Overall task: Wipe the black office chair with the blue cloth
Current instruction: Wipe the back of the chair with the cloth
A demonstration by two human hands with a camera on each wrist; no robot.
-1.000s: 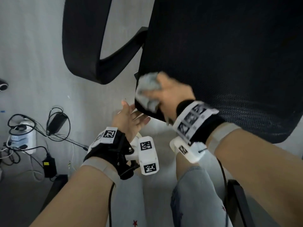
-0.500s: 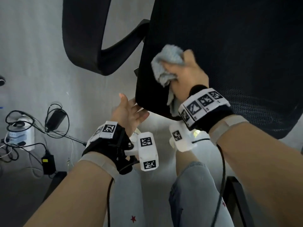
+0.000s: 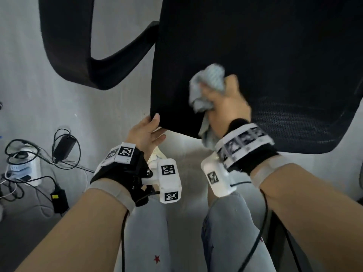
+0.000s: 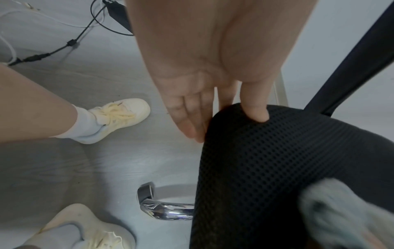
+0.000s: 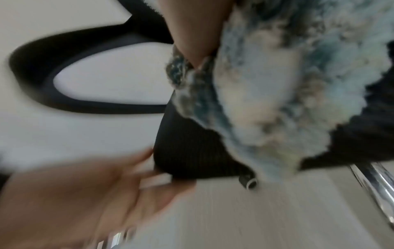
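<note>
The black office chair [image 3: 255, 55] fills the upper right of the head view, its mesh seat tilted toward me. My right hand [image 3: 225, 103] grips the crumpled blue cloth [image 3: 210, 79] and presses it onto the seat a little in from the front edge. The right wrist view shows the cloth [image 5: 266, 84] bunched against the seat [image 5: 192, 151]. My left hand [image 3: 147, 132] holds the seat's front left corner. Its thumb [image 4: 255, 111] lies on top of the mesh [image 4: 277, 160] and its straight fingers [image 4: 192, 121] reach under the edge.
The chair's black armrest [image 3: 64, 46] loops at the upper left. A power strip [image 3: 25, 165], adapters and tangled cables lie on the grey floor at the left. A chromed base leg [image 4: 168, 212] sticks out under the seat. My shoes [image 4: 119, 116] stand close to it.
The right hand has swept the cloth from the seat's front left corner up and to the right across the mesh. The left hand has risen and its thumb now sits on the corner.
</note>
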